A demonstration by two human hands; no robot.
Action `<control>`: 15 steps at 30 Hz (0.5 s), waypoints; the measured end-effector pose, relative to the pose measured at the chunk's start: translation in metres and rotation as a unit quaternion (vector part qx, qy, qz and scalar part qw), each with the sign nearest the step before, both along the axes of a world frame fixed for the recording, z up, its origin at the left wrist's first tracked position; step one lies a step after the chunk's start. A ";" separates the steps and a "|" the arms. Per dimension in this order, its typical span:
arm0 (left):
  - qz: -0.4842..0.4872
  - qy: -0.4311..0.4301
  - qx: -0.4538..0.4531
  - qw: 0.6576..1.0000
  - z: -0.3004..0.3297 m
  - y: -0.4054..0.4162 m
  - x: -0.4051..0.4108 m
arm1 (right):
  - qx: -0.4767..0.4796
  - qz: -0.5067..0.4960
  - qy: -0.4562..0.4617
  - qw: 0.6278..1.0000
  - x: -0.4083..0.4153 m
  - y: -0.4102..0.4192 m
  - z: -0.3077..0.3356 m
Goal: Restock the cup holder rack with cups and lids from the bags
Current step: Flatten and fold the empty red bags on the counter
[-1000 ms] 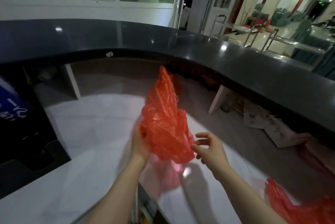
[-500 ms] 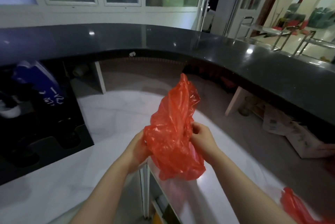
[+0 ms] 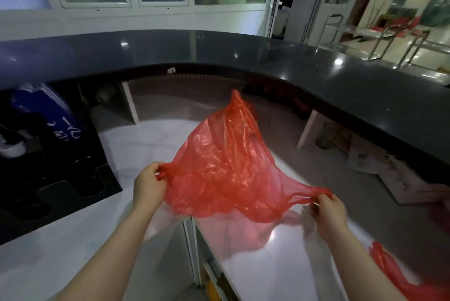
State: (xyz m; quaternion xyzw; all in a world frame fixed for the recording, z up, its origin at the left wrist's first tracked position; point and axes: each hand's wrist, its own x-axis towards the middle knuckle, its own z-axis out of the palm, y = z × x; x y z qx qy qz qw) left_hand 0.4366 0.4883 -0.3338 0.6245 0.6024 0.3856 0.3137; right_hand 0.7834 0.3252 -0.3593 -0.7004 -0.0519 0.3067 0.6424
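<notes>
A thin red plastic bag (image 3: 226,169) hangs stretched wide between my hands above the white counter (image 3: 151,144). My left hand (image 3: 148,185) pinches its left handle. My right hand (image 3: 327,210) pinches the right handle, pulled out into a taut strip. The bag looks limp and see-through; I cannot make out cups or lids in it. A second red bag (image 3: 399,274) lies crumpled at the lower right. The black cup holder rack (image 3: 58,193) with round openings stands at the left.
A dark curved counter top (image 3: 316,74) runs across the back and right. Cardboard boxes (image 3: 389,174) sit under it on the right. A blue package (image 3: 51,115) lies above the rack. Below my arms a white cabinet edge (image 3: 192,247) opens downward.
My hands have moved apart, spreading the bunched red bag wide by its handles. The view has shifted left, showing more of the black rack.
</notes>
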 end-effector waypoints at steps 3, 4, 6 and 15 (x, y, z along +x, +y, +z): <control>0.015 0.003 0.004 1.000 -0.005 0.006 -0.003 | 0.038 -0.047 0.059 0.996 0.012 -0.013 0.001; 0.024 -0.015 -0.011 1.000 -0.006 0.009 -0.002 | 0.046 -0.060 0.072 0.995 0.015 -0.018 0.001; 0.031 -0.072 -0.075 0.994 -0.007 0.011 0.005 | 0.042 -0.056 0.092 0.993 0.016 -0.023 0.001; -0.039 -0.062 -0.062 0.995 -0.004 0.002 0.018 | 0.000 0.020 -0.010 1.000 0.019 -0.047 -0.002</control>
